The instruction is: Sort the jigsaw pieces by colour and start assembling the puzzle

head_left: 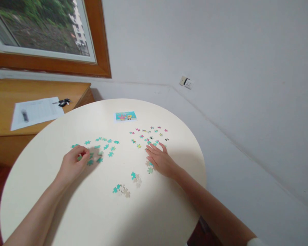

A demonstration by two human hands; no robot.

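Observation:
My left hand (pixel 75 159) is over the left side of the table, its fingers curled together; whatever they pinch, if anything, is hidden. Around it lie several loose teal jigsaw pieces (pixel 106 147), some partly covered by the hand. My right hand (pixel 161 160) rests palm down with fingers spread, over or touching the near edge of a group of multicoloured jigsaw pieces (pixel 142 136). Green and greyish pieces (pixel 150 170) show beside its palm. Closer to me are two small clusters, one of teal and white pieces (pixel 136 179) and another similar cluster (pixel 122 190).
A small picture card (pixel 125 116) with cartoon figures lies toward the far side of the round white table (pixel 92 218). Left of it, a wooden desk (pixel 38 89) holds a printed sheet (pixel 38 111) and keys (pixel 64 102). A wall socket (pixel 188 83) is at the right.

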